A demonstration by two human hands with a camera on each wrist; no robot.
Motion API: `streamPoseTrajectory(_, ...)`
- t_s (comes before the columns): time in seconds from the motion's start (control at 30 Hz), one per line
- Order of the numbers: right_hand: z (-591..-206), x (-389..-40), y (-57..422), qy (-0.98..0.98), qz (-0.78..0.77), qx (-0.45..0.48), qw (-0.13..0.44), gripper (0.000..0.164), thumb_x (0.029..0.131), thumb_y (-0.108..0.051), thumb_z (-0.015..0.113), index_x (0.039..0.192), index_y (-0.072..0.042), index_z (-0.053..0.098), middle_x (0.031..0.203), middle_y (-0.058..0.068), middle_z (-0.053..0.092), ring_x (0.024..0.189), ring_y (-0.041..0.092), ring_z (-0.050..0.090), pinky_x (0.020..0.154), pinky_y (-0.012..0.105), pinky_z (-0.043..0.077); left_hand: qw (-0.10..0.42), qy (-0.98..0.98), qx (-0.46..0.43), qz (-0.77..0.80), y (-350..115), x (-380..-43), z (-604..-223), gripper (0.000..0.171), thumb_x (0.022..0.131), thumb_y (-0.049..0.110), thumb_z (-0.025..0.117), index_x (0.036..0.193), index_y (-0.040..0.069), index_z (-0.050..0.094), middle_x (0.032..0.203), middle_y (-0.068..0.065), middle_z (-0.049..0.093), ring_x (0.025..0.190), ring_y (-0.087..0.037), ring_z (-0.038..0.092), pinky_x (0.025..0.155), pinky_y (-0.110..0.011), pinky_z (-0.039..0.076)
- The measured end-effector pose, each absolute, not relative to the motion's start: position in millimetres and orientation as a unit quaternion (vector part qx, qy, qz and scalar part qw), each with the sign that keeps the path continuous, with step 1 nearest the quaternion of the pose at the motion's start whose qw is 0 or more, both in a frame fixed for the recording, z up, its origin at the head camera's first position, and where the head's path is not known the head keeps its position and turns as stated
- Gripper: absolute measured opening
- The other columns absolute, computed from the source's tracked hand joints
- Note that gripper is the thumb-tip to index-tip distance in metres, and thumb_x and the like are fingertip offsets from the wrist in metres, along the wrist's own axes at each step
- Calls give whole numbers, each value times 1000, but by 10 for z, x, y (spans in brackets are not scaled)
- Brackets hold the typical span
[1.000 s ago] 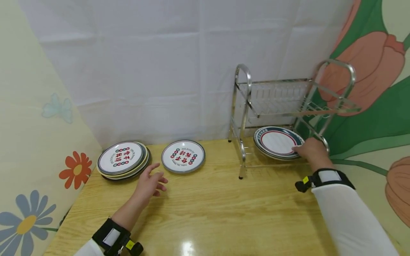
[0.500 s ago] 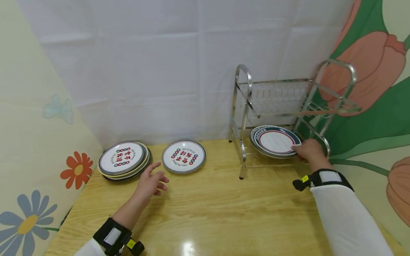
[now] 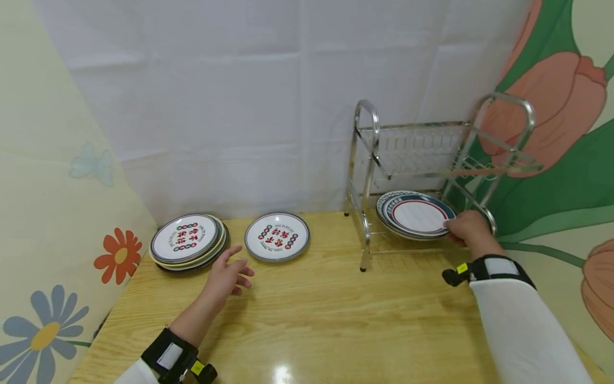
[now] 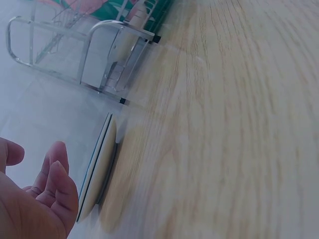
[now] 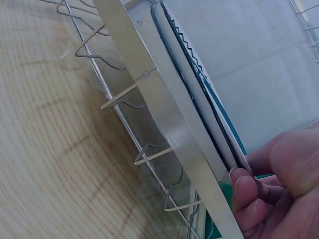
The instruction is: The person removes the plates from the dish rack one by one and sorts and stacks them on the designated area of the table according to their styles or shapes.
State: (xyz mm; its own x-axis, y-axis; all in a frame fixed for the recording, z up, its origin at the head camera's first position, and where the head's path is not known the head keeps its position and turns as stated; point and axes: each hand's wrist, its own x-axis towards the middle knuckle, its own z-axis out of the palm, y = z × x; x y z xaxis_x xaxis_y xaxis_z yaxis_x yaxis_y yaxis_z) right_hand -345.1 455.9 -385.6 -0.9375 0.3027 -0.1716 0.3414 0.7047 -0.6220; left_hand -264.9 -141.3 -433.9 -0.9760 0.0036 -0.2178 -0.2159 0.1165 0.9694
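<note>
On the lower tier of a metal dish rack point(image 3: 368, 165) lies a stack of plates. My right hand point(image 3: 472, 229) pinches the right rim of the top plate point(image 3: 416, 216), which is white with a red ring and dark blue border. That plate sits off-centre to the right, so a patterned plate point(image 3: 382, 201) shows below it at the left. In the right wrist view my thumb is over the rim and my curled fingers point(image 5: 244, 191) are at the edge. My left hand point(image 3: 227, 274) hovers with loose fingers between a plate stack point(image 3: 184, 237) and a single plate point(image 3: 277, 237), holding nothing.
The rack's upper tier point(image 3: 422, 146) stands above the right hand's plates. A rack bar point(image 5: 169, 124) runs along the stack in the right wrist view. A white cloth point(image 3: 230, 106) covers the back wall, and the wooden table point(image 3: 307, 314) extends in front.
The right hand's stack first shifted slightly left. The top plate then slid a little right, showing more of the patterned plate below. My left hand stays almost still.
</note>
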Motion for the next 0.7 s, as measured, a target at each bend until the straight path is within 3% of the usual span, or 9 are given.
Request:
streamPoseTrajectory(0.13,-3859,-3435,4571,917,-356,180,25,31,96,-15,50,79,5,66,52,0,61,50,15,60,53,33,50,84,745,-71,658,-1418,-2647,-4360,57,106,24,51,159,19,31,80,-4,73,62,-17,69,53,-30,49)
streamPoseTrajectory(0.27,-3856,-3410,4568,899,-392,193,14,27,93,-13,47,99,10,60,54,0,61,52,16,60,54,34,51,86,747,-69,656,-1425,-2629,-4361,58,106,24,51,160,19,30,78,-3,72,61,-17,70,52,-30,49)
streamPoseTrajectory(0.4,-3831,-3415,4556,876,-437,204,3,48,94,-12,46,132,17,48,56,-2,62,54,13,62,55,34,55,84,747,-68,656,-1426,-2619,-4356,58,106,24,51,160,19,30,79,-3,72,60,-17,69,52,-30,49)
streamPoseTrajectory(0.5,-3810,-3439,4536,857,-471,209,1,66,96,-10,44,154,15,24,58,-3,63,52,8,63,56,30,57,82,748,-68,655,-1420,-2614,-4348,57,107,23,50,159,18,31,80,-4,72,60,-17,69,52,-30,49)
streamPoseTrajectory(0.6,-3794,-3452,4511,841,-496,217,1,74,98,-8,40,158,13,4,58,-3,62,51,6,64,55,26,57,81,747,-66,657,-1404,-2610,-4344,55,107,22,49,159,18,32,79,-4,72,60,-16,69,52,-29,48)
streamPoseTrajectory(0.7,-3791,-3453,4505,833,-506,223,-1,74,99,-6,38,159,11,-1,58,-2,62,51,7,64,54,26,57,80,745,-64,659,-1387,-2602,-4344,55,106,21,49,159,18,32,78,-3,72,59,-15,69,51,-28,48)
